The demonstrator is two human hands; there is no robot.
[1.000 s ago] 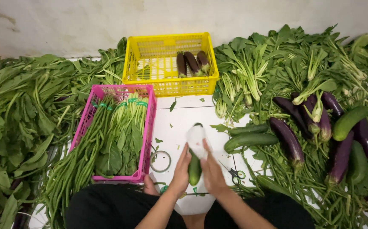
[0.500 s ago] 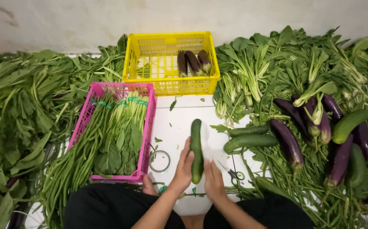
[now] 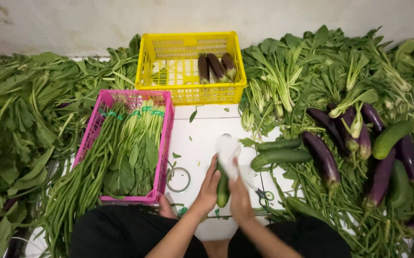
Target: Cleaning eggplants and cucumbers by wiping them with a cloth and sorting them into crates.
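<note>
My left hand (image 3: 208, 188) grips the lower part of a green cucumber (image 3: 222, 190), held upright over the white floor in front of me. My right hand (image 3: 240, 195) presses a white cloth or wrap (image 3: 227, 152) over the cucumber's upper half, which is hidden under it. Two more cucumbers (image 3: 278, 155) lie just right of my hands, next to several purple eggplants (image 3: 322, 157).
A pink crate (image 3: 165, 157) of long beans and leafy greens stands at left. Behind it, a yellow crate (image 3: 190, 93) holds three eggplants. Heaps of leafy greens flank both sides. A tape roll (image 3: 178, 179) and scissors (image 3: 265, 195) lie near my hands.
Half a second ago the cucumber was mostly bare with the white cloth behind it; now the cloth covers its upper half. My hands stayed in place.
</note>
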